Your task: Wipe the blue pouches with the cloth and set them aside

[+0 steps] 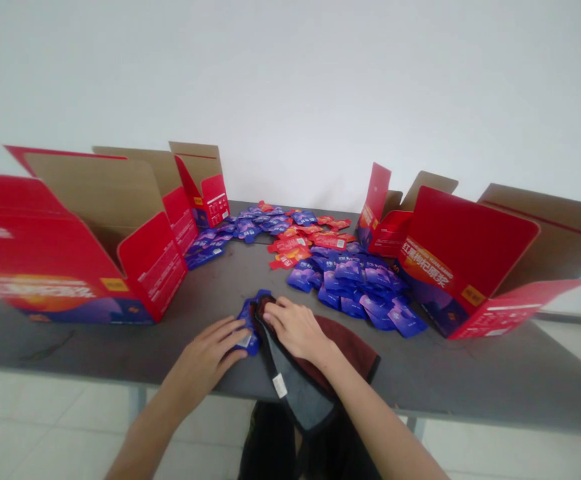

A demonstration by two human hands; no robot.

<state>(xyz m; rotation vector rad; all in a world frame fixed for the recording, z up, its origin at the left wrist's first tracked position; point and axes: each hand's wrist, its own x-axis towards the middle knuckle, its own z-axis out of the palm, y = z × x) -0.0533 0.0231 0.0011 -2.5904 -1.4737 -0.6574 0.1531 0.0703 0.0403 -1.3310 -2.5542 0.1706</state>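
A purple-blue pouch [246, 342] with a small pale label lies near the table's front edge, partly covered by my fingers and a cloth. My left hand [213, 353] has its fingers and thumb on the pouch's left side, holding it against the table. In my right hand [295, 327] is a brown cloth [353, 343] with black edging, a grey underside and a white tag. Its bunched upper end is pressed over the pouch's right part by my curled fingers. The rest of the cloth hangs past the table edge.
Purple pouches [353, 283] and red pouches [290, 250] lie heaped at centre right and along the back. Open red cartons stand at both sides, a large left one [70, 247] and a large right one [450, 267]. Behind the grey table [120, 360] is a white wall [290, 100].
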